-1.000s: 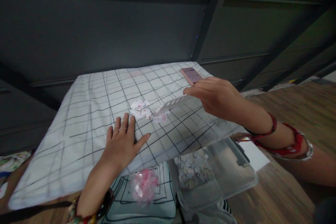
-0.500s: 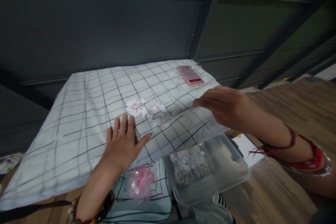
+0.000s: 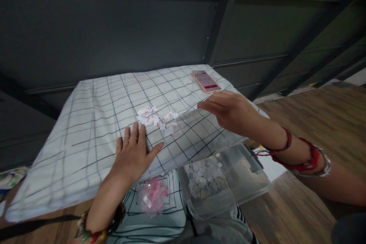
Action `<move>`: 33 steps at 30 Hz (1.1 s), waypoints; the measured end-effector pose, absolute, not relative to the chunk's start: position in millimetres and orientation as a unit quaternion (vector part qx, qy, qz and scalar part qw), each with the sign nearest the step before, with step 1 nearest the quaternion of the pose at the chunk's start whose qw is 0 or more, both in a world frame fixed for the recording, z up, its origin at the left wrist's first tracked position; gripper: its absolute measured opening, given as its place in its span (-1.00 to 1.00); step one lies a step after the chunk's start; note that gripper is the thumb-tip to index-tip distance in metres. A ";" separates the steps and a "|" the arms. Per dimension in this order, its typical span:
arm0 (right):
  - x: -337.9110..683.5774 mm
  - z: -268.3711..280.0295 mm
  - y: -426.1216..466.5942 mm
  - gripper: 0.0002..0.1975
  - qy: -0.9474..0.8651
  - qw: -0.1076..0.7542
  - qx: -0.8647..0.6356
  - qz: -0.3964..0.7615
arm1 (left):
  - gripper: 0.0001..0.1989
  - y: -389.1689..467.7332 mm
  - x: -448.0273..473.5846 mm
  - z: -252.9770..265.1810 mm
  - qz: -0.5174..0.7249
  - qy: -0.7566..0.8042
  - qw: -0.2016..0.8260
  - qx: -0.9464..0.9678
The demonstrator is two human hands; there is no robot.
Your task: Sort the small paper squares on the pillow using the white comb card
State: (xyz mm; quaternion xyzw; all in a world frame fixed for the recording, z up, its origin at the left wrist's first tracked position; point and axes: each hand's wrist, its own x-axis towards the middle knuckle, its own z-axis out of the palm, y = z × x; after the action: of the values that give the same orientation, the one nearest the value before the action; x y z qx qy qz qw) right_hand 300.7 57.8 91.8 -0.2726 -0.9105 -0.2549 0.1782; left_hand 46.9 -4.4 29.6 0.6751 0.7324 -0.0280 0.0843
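Observation:
My left hand (image 3: 130,156) lies flat on the checked cloth (image 3: 94,122), fingers spread, its fingertips just short of a loose heap of small white-and-pink paper pieces (image 3: 147,114). To the right, my right hand (image 3: 228,108) is closed in a pinch above the cloth. From its fingertips a thin, see-through plastic sheet (image 3: 197,129) appears to hang, with the grid lines showing through. Its full shape is hard to make out. A few paper pieces at the right of the heap look faded, seemingly behind it.
A phone (image 3: 208,83) lies at the back right of the cloth. Below the front edge are a clear plastic box (image 3: 246,175) holding many paper bits (image 3: 204,179), and a pink bundle in clear wrap (image 3: 154,196) on a pale blue bag (image 3: 168,225). Dark panels (image 3: 114,26) rise behind.
My right hand has moved left, over the cloth and closer to the paper pieces, with the clear sheet in its fingers. My left hand stays flat in place.

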 end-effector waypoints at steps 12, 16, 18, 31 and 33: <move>312.4 96.9 44.8 -0.72 -0.912 0.198 -0.232 -0.274 | -0.14 -3.7 44.7 23.2 -0.002 0.730 0.068 0.681; 315.6 99.8 37.9 -0.76 -0.915 0.216 -0.215 -0.265 | -0.14 -3.7 44.6 23.6 0.000 0.730 0.074 0.680; 318.4 102.5 32.7 -0.78 -0.917 0.216 -0.206 -0.263 | -0.15 -3.7 44.7 24.1 0.001 0.729 0.077 0.680; 319.6 107.3 1.1 -0.80 -0.929 0.210 -0.218 -0.213 | -0.20 -6.3 52.0 30.2 -0.004 0.732 0.092 0.675; 316.6 106.0 -1.4 -0.80 -0.930 0.216 -0.208 -0.213 | -0.18 -6.1 51.9 30.7 -0.005 0.731 0.096 0.675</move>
State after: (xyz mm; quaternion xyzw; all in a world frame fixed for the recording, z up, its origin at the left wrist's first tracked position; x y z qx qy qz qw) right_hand 316.6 -1.4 106.0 -0.2083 -0.9298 -0.2129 0.2161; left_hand 51.9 -6.1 30.7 0.6755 0.7311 -0.0051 0.0957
